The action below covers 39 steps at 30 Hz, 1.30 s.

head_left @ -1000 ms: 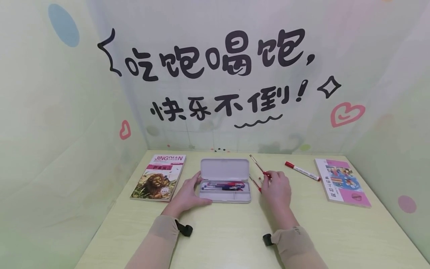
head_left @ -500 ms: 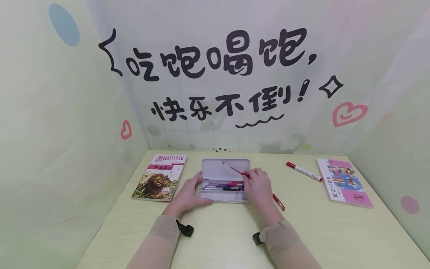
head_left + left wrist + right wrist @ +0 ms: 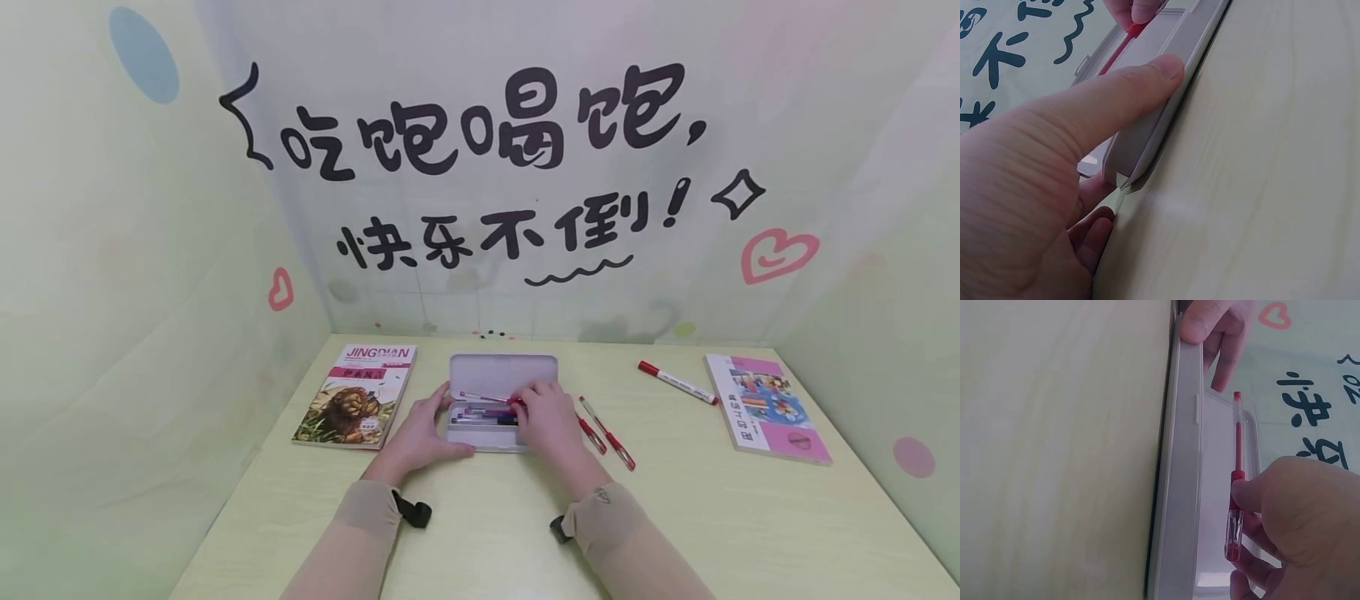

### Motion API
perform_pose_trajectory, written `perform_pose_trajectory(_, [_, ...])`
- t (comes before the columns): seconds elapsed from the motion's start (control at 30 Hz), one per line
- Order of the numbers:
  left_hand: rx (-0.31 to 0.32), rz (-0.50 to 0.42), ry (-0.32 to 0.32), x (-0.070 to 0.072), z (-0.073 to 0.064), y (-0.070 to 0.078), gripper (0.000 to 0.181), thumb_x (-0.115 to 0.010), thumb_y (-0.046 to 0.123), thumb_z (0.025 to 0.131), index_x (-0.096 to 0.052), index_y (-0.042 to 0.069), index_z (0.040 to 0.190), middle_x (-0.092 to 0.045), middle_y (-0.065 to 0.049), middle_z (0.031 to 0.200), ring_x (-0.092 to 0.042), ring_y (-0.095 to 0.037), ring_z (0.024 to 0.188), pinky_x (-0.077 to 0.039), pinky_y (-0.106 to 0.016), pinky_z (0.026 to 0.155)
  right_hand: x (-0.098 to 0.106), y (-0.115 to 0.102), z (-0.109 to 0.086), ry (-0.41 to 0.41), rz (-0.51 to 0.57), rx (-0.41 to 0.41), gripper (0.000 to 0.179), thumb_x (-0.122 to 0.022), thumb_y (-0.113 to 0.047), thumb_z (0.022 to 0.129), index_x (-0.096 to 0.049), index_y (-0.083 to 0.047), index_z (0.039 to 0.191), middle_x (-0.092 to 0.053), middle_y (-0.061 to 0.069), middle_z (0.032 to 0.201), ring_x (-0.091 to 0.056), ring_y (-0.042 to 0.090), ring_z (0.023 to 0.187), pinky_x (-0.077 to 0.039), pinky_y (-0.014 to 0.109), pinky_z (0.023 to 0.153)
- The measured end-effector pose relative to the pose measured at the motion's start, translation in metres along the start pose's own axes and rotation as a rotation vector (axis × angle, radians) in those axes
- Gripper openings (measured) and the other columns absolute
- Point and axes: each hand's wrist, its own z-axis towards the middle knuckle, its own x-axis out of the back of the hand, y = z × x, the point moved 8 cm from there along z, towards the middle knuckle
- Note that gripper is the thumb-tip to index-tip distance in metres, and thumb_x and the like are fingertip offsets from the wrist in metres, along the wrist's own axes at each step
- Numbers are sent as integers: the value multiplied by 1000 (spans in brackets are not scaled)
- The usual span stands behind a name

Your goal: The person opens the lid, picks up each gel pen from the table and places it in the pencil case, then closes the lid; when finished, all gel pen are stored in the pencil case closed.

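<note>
An open pale pencil case (image 3: pixel 493 375) lies on the table with its lid raised. Several pens (image 3: pixel 480 418) lie in its back compartment. My left hand (image 3: pixel 418 435) grips the case's left end; in the left wrist view the thumb (image 3: pixel 1141 84) presses on the front edge, with fingers around the side. With thumb and fingers, my right hand (image 3: pixel 553 421) pinches a red gel pen (image 3: pixel 1239 447) above the case, the clear barrel pointing left. That hand hides the case's right part in the head view.
Two red pens (image 3: pixel 617 446) lie on the table right of the case. Farther right are a red-capped marker (image 3: pixel 678 383) and a pink-covered book (image 3: pixel 768 408). A book with a lion cover (image 3: pixel 356 396) lies to the left. Walls enclose the table's back and sides.
My right hand has carried a red pen leftward from the table to over the case, then lowered it. Two red pens behind that hand have come into sight. The left hand stays put.
</note>
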Motion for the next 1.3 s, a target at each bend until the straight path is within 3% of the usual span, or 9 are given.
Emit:
perform_pose_trajectory(0.23, [-6,3,0,0,-1,1,143,-106,53,63,-25,24,177,-55,-5,166,-41,-36,161,-34,-65,135,-7,-9,0,-33,-34,60,9,-76,-24,104,-82,-20,109,-73,4,113,-63,30,113,-56,53,104])
perform_pose_trajectory(0.83, [-19,13,7,1,-2,3,142,-106,53,64,-25,22,177,-56,-3,165,-41,-36,161,-34,-64,135,-18,-10,-1,-124,-31,23,16,-77,-23,103,-83,-19,118,-71,4,113,-61,29,112,-56,51,102])
perform_pose_trajectory(1.1, [-25,-2,4,0,-2,1,143,-105,54,63,-25,24,177,-56,-3,166,-40,-37,162,-33,-65,135,-17,-4,-4,-113,-3,8,17,-77,-26,104,-82,-21,119,-73,4,117,-63,29,114,-56,53,104])
perform_pose_trajectory(1.3, [-14,8,5,1,-2,1,142,-105,54,64,-25,23,177,-54,-5,166,-41,-37,161,-33,-64,135,-6,10,-6,-29,93,-12,20,-75,-27,104,-80,-18,122,-75,8,126,-66,35,119,-57,58,106])
